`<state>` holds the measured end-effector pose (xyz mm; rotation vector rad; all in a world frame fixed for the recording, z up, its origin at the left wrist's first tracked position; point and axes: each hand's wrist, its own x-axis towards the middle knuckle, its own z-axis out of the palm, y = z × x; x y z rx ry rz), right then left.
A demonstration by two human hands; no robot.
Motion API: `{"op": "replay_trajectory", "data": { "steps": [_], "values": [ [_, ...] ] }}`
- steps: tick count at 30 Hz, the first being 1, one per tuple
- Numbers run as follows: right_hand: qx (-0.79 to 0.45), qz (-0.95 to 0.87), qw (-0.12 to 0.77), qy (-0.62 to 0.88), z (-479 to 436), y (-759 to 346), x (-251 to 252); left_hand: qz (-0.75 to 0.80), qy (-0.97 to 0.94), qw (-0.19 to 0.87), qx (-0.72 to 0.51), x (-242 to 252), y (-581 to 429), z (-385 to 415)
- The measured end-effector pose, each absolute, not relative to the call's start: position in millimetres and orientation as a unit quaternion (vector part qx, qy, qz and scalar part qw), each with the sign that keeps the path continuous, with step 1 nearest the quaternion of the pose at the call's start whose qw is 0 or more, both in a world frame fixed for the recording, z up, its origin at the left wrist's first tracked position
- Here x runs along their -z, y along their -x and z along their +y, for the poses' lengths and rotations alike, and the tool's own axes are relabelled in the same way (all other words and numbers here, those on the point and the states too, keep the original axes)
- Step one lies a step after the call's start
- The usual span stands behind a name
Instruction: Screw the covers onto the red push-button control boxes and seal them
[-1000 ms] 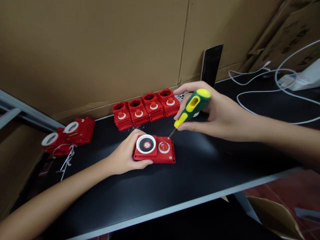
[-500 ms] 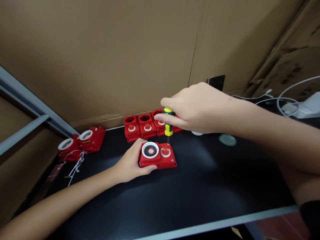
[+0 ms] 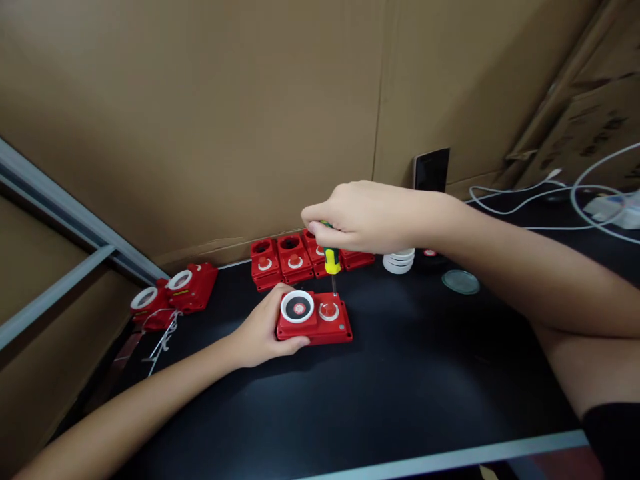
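A red box with a white-ringed round window and a red button [image 3: 320, 330] lies on the black tabletop [image 3: 400, 393]. My left hand [image 3: 267, 327] grips its left end, thumb along the near side. Above its far right part, my right hand [image 3: 345, 217] is closed round the handle of a green and yellow screwdriver [image 3: 332, 261]. The screwdriver stands nearly upright, its tip at a screw near the box's far edge beside the button. Another screw head [image 3: 341, 327] shows at the near right.
Behind stands a row of similar red boxes [image 3: 265, 265] with open round holes. Two red units with white rings [image 3: 193, 288] sit at the left. Stacked white rings [image 3: 399, 261], a clear disc [image 3: 461, 281], a phone [image 3: 431, 170] and white cables [image 3: 520, 200] are at the right.
My right hand has turned and shifted slightly left on the screwdriver, covering more of its handle. My left hand keeps hold of the red box. The view has shifted a little, uncovering the white rings.
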<state>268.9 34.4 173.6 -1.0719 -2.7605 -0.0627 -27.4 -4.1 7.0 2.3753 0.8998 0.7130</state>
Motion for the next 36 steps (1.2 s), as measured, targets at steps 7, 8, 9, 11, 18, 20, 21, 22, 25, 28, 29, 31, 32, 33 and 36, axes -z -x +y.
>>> {"op": "replay_trajectory", "data": {
  "steps": [7,8,9,11,18,20,21,22,25,28,29,31,32,33,36],
  "values": [
    [0.057,-0.953,0.113,0.275,39.4,-273.5,-167.7,0.325,-0.875,0.25,-0.258,-6.8,29.6,-3.9],
    [0.077,-0.952,0.114,0.275,39.5,-272.5,-166.7,0.326,-0.875,0.25,-0.258,-6.7,29.9,-4.0],
    [0.101,-0.946,0.114,0.285,38.8,-271.1,-166.0,0.327,-0.875,0.249,-0.257,-6.6,30.2,-4.0],
    [0.152,-0.925,0.111,0.33,34.8,-267.0,-165.6,0.329,-0.874,0.249,-0.256,-6.8,30.2,-4.2],
    [0.178,-0.842,0.12,0.495,10.2,-255.8,-167.2,0.327,-0.873,0.255,-0.258,-7.6,29.2,-4.9],
    [0.17,-0.829,0.124,0.518,7.4,-255.5,-167.3,0.329,-0.871,0.259,-0.257,-7.3,29.3,-5.1],
    [0.168,-0.825,0.126,0.524,7.0,-255.4,-167.6,0.33,-0.87,0.261,-0.257,-7.1,29.3,-5.1],
    [0.166,-0.824,0.126,0.528,6.9,-255.3,-167.9,0.331,-0.869,0.261,-0.258,-6.9,29.4,-5.1],
    [0.161,-0.828,0.115,0.525,8.1,-255.1,-169.3,0.328,-0.87,0.261,-0.26,-6.6,29.6,-4.6],
    [0.16,-0.841,0.114,0.505,11.9,-256.5,-169.7,0.323,-0.872,0.261,-0.259,-7.4,29.7,-4.1],
    [0.157,-0.848,0.119,0.492,14.5,-257.7,-169.3,0.322,-0.872,0.262,-0.259,-7.9,29.7,-4.1],
    [0.133,-0.875,0.135,0.445,22.8,-261.5,-168.1,0.322,-0.872,0.264,-0.258,-8.9,29.4,-4.1],
    [0.111,-0.896,0.141,0.407,28.3,-263.9,-167.3,0.322,-0.872,0.266,-0.257,-9.5,29.1,-4.3],
    [0.084,-0.917,0.148,0.362,34.5,-266.4,-166.3,0.323,-0.871,0.267,-0.256,-10.0,28.8,-4.4],
    [-0.002,-0.958,0.173,0.23,51.9,-272.8,-163.2,0.329,-0.869,0.27,-0.252,-10.9,28.2,-4.8]
  ]
}}
